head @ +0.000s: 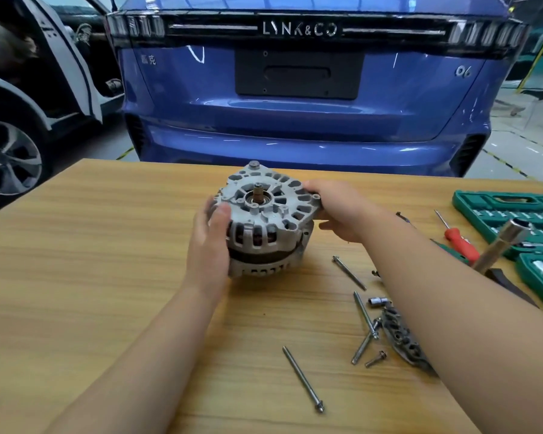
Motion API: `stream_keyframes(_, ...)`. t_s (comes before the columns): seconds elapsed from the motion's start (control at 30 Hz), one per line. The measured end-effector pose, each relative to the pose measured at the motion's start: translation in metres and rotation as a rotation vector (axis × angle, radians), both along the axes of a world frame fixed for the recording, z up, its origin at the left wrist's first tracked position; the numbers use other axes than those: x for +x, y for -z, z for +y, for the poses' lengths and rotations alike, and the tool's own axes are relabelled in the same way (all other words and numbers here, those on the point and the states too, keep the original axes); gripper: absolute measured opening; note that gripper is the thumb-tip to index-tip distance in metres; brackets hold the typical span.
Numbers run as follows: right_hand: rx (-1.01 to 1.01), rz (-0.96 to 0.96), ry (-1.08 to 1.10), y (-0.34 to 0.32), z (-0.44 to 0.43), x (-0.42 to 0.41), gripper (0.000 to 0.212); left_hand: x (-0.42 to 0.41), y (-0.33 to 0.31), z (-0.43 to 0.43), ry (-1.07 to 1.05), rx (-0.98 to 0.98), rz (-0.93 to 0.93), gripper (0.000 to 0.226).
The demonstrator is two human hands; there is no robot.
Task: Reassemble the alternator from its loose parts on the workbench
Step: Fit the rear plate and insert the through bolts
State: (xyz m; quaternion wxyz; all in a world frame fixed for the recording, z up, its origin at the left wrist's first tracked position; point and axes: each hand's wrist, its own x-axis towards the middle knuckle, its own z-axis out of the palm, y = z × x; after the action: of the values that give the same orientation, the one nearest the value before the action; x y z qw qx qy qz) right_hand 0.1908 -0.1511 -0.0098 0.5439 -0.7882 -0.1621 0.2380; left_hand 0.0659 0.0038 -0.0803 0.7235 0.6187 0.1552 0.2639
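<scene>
Item 1. We record the alternator (264, 220) near the middle of the desk (91, 261), lower end on the wood, shaft end up. The grey ribbed upper housing sits slightly askew over the dark band and the lower housing.

Item 2. Left grip (209, 245): clamped on the alternator's left flank, thumb on the upper rim, fingers curled behind.

Item 3. Right grip (336, 208): clamped on the right edge of the upper housing, fingers curled over the far rim.

Item 4. Loose on the desk, right of the alternator and apart from it, we list:
- four long bolts, one (349, 272) nearest the alternator, two (365, 314) crossing each other and one (303, 379) alone nearest us
- a short screw (376, 359)
- a small socket (378, 300)
- a dark slotted metal part (402, 339), partly under the right forearm

Item 5. Container: an open green tool case (514, 214) at the right edge, in two sections. We see rows of chrome sockets and bits seated in moulded slots. A large chrome socket tool (505, 242) lies slanted across it, and a red-handled screwdriver (460, 239) lies just beside it on the desk.

Item 6. Beyond the desk: the rear of a blue car (295, 120), with a white car (13, 98) at left.
</scene>
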Motion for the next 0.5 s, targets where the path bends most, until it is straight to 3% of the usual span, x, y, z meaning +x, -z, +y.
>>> stream_keyframes(0.07, -0.028, -0.023, 0.015, -0.002, -0.001, -0.004, 0.027, -0.003, 0.005, -0.008, -0.12, 0.069, -0.006, 0.08)
stream_keyframes(0.2, -0.155, -0.11, -0.003, -0.001, -0.01, -0.013, 0.027, 0.005, -0.005, 0.007, -0.105, 0.113, 0.063, 0.073)
stream_keyframes(0.33, -0.14, -0.217, 0.021, -0.001, -0.007, -0.019, 0.029, 0.002, 0.0, 0.001, -0.169, 0.119, -0.008, 0.07)
stream_keyframes(0.5, 0.054, 0.001, 0.074, 0.003, -0.003, -0.025, 0.025, 0.005, -0.001, -0.007, -0.216, 0.08, -0.056, 0.072)
